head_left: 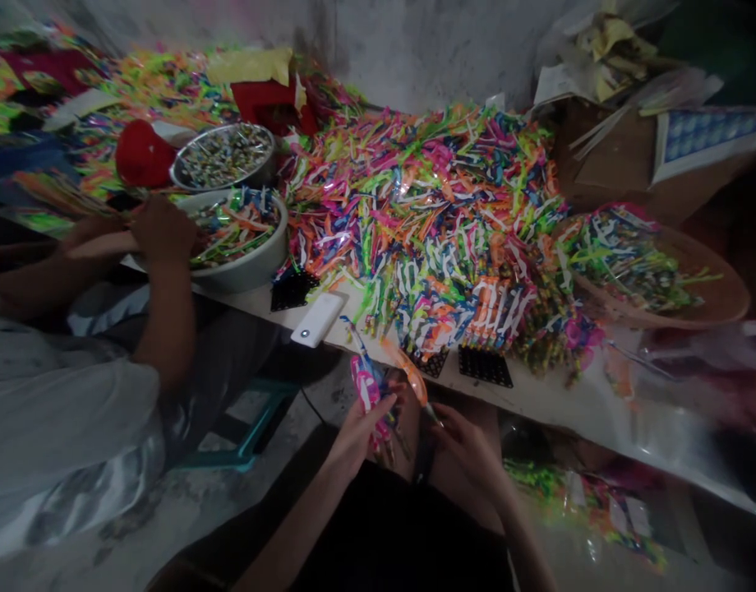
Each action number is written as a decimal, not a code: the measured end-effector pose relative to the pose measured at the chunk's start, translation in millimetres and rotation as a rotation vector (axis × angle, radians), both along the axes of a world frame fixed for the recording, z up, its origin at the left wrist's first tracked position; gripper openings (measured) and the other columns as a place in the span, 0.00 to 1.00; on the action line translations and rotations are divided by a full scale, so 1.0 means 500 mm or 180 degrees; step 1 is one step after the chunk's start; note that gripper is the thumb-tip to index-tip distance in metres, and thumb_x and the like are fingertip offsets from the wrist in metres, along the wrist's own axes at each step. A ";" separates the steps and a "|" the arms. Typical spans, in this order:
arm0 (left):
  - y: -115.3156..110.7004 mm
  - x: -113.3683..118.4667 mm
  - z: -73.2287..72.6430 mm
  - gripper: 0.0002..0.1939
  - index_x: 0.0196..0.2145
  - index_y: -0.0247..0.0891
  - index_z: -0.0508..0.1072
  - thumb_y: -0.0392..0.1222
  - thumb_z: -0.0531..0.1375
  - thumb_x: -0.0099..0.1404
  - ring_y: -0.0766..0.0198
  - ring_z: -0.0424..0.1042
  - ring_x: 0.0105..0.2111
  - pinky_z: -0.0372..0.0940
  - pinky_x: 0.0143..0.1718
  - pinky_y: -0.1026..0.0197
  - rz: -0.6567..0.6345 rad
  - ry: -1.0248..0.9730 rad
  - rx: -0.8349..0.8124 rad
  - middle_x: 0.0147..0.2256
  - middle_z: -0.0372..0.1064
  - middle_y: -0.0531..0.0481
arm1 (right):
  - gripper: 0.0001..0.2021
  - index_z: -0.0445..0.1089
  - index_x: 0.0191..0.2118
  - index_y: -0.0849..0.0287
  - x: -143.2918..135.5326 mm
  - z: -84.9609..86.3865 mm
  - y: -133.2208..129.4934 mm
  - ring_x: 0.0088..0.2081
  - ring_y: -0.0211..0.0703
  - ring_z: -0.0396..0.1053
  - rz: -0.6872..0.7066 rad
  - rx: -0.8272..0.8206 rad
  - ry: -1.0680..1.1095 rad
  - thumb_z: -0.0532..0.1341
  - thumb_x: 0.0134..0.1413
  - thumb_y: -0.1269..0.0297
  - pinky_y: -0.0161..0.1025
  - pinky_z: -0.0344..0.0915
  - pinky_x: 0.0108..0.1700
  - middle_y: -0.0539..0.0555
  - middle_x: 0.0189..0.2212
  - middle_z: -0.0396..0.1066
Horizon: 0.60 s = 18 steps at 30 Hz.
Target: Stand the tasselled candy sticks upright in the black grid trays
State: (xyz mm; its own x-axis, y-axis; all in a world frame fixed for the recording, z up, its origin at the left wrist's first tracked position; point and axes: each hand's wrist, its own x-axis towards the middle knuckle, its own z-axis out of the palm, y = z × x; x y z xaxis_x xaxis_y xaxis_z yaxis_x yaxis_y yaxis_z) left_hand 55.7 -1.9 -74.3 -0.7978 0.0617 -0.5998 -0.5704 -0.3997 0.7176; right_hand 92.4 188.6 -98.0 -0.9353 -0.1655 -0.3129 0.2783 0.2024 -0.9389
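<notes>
Above my lap, my left hand (361, 427) is closed round a small bunch of plastic pieces, with a pink piece (366, 385) and a blue piece (358, 341) sticking up from it. To its right, my right hand (467, 440) pinches the lower, thin end of an orange piece (413, 378), which leans up and to the left. The orange piece is close to the bunch; whether they touch is unclear. Beyond both hands, a large heap of colourful plastic pieces (415, 197) covers much of the table (538, 407).
A white device (318, 319) and a black perforated mat (485, 366) lie along the table's front edge. At the left, a person's hands (162, 230) work beside a white basin (248, 267). A round basket (716, 288) of pieces stands at the right.
</notes>
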 end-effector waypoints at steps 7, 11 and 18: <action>0.013 -0.006 -0.013 0.26 0.45 0.38 0.73 0.43 0.70 0.47 0.61 0.73 0.30 0.65 0.26 0.65 0.0085 -0.0203 0.0243 0.34 0.76 0.47 | 0.18 0.61 0.44 0.56 0.020 -0.023 -0.018 0.32 0.41 0.72 0.0039 -0.1418 -0.0647 0.59 0.53 0.49 0.38 0.67 0.35 0.52 0.34 0.73; 0.010 -0.002 -0.018 0.24 0.42 0.36 0.73 0.44 0.70 0.46 0.63 0.72 0.26 0.64 0.25 0.65 -0.0010 -0.0272 0.0208 0.27 0.74 0.49 | 0.16 0.63 0.42 0.56 0.027 -0.039 -0.037 0.30 0.38 0.70 -0.0070 -0.1599 -0.0620 0.61 0.52 0.52 0.35 0.65 0.34 0.50 0.32 0.72; 0.006 0.010 -0.008 0.18 0.35 0.33 0.74 0.45 0.69 0.47 0.67 0.69 0.22 0.63 0.26 0.66 -0.0586 0.0009 0.0424 0.23 0.71 0.51 | 0.15 0.66 0.44 0.57 0.022 -0.011 -0.056 0.38 0.41 0.69 0.0477 -0.0707 -0.0199 0.57 0.57 0.53 0.36 0.64 0.40 0.52 0.37 0.72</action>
